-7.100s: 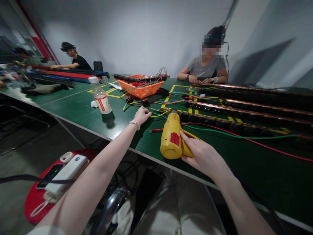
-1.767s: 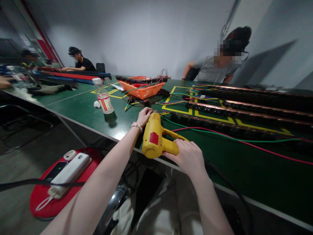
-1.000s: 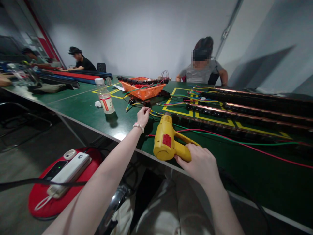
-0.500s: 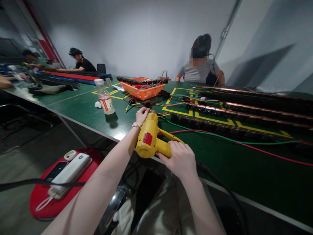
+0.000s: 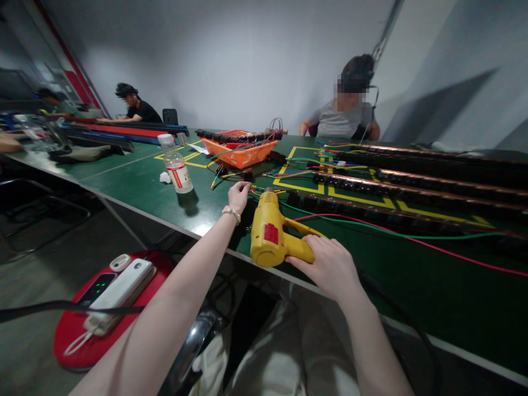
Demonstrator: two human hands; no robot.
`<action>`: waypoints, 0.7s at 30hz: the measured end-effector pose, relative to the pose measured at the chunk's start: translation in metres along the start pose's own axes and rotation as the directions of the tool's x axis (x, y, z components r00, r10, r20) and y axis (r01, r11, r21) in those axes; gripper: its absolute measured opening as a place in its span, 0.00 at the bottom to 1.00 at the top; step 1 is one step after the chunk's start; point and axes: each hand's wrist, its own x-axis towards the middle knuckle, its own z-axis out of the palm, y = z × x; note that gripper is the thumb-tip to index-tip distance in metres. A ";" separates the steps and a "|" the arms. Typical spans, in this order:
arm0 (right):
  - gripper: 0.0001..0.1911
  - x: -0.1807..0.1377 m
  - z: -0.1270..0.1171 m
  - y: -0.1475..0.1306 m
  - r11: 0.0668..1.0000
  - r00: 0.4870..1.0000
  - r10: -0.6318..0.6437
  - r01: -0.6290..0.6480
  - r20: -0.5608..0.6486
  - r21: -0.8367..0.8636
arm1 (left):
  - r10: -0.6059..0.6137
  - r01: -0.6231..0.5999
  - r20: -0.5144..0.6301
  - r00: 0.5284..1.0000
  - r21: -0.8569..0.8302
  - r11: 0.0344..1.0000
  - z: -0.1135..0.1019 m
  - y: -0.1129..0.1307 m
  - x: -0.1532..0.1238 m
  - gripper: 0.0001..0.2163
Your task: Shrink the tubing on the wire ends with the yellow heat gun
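Heat gun: your right hand (image 5: 330, 267) is closed around the handle of the yellow plastic heat gun (image 5: 268, 234). The gun sits over the near edge of the green tabletop (image 5: 136, 181), nozzle pointing away from you.
Left hand: your left hand (image 5: 238, 195) lies just beyond the nozzle, fingers drawn together on the thin coloured wires (image 5: 264, 192). Which strand you pinch is too small to tell.
Handling, gun: expect a stiff, hard shell with a moderate, front-heavy weight. Take it by the handle only and treat the metal nozzle as hot.
Handling, wires: light, limp and springy, likely to slide through a loose pinch. Hold them back from the end facing the nozzle.
Writing, gun: the red rectangular label (image 5: 271, 233) on the gun's side has no print you can read.
Writing, bottle: the clear plastic bottle (image 5: 176, 171) towards the left edge wears a red-and-white label, text illegible.
Nearby: an orange plastic basket (image 5: 243, 151) sits farther back, towards the far edge.
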 end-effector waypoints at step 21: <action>0.27 -0.008 -0.004 0.017 0.997 0.999 -0.032 0.034 0.035 -0.066 | -0.066 0.068 0.029 0.997 -0.083 0.994 0.000 0.007 -0.002 0.08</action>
